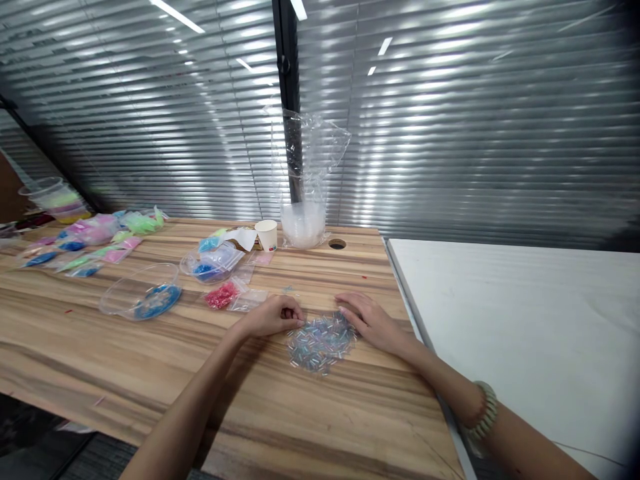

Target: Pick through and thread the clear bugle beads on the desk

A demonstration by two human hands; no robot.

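Observation:
A loose pile of small clear and bluish tube beads (323, 343) lies on the wooden table. At its upper left edge is my left hand (274, 315), fingers curled with the tips pinched together by the beads; whatever is between them is too small to make out. My right hand (371, 321) rests at the pile's upper right edge, its fingers stretched out and the fingertips touching the beads. A bag of red beads (221, 295) lies to the left of my left hand, beside a flat clear bag (249, 301).
Left on the table (240, 407) is a clear lid (140, 293) with blue beads. Behind it are a clear tub (213, 263), a paper cup (267, 235), a bag-wrapped white container (303, 223) and several coloured bags (95, 230). A white table (520, 320) adjoins at right.

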